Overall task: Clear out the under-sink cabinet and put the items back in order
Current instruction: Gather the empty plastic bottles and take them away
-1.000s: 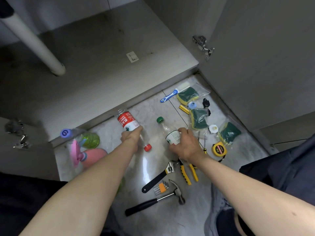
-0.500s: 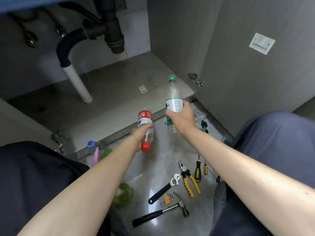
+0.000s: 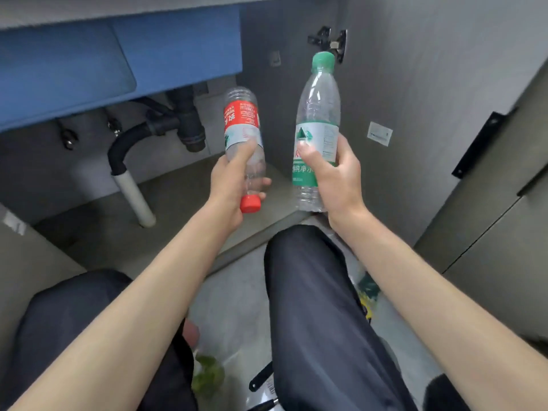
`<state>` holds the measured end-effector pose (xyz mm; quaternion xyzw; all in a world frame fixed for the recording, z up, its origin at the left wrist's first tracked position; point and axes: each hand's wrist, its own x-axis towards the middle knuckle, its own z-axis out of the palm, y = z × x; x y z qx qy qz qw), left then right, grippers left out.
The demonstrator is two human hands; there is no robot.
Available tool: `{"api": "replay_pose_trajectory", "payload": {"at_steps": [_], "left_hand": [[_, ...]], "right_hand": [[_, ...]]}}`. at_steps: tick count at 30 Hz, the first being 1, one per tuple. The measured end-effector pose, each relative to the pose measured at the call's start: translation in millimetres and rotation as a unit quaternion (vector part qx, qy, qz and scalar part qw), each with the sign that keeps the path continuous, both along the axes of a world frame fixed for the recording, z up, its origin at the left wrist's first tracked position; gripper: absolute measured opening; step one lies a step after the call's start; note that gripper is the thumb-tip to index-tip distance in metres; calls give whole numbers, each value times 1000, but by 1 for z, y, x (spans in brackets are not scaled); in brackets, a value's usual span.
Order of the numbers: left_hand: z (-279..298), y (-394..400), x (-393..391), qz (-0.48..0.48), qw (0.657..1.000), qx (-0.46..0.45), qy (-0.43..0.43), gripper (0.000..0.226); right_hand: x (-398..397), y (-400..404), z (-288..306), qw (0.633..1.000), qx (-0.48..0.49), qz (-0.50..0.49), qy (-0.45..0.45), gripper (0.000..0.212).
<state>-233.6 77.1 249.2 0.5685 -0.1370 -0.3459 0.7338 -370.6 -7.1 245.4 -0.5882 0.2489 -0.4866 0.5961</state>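
A red-capped bottle [image 3: 243,143] was gripped cap-down by the left hand [image 3: 229,185] before the open cabinet [image 3: 178,203], while beside it a green-capped bottle [image 3: 316,114] was clasped upright in the right hand [image 3: 335,176]

I am watching through a single head-worn wide-angle view, looking forward and down into the open cabinet [image 3: 98,238] from close in front of it. It is facing the blue sink underside [image 3: 74,69] and drain pipe [image 3: 189,120], with both forearms and a dark-trousered knee [image 3: 311,292] filling the near foreground, edges bending outward
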Motion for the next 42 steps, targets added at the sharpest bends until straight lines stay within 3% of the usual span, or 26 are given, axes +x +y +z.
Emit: {"api": "replay_pose_trajectory", "payload": {"at_steps": [9,12,19,26,29,32,35,38,42], "left_hand": [[6,-23,-119,-221,973,64,-11,66],[-13,-28,-168,-309,944,112,-33,71],[-56,-18,-271,-479,859,157,-85,54],[-92,-25,-347,-568,721,219,-331,63],[-110,-33,-368,-537,662,225,-472,63],[-124,-40,-382,-459,582,200,-642,44],[-137,-49,-388,-414,528,175,-721,34],[-149,-55,-397,-440,537,172,-698,36],[-156,-60,-402,-439,633,90,-631,37]], "right_hand": [[-159,16,-72,991,76,-93,60,46],[-219,27,-96,982,82,-138,103,52],[-355,67,-133,936,118,-270,190,61],[-447,76,-139,886,140,-399,191,61],[-459,78,-148,881,145,-415,176,67],[-459,84,-163,875,148,-430,165,69],[-454,89,-177,873,164,-418,192,77],[-448,89,-190,871,202,-405,193,86],[-449,81,-199,844,200,-434,242,70]]}}
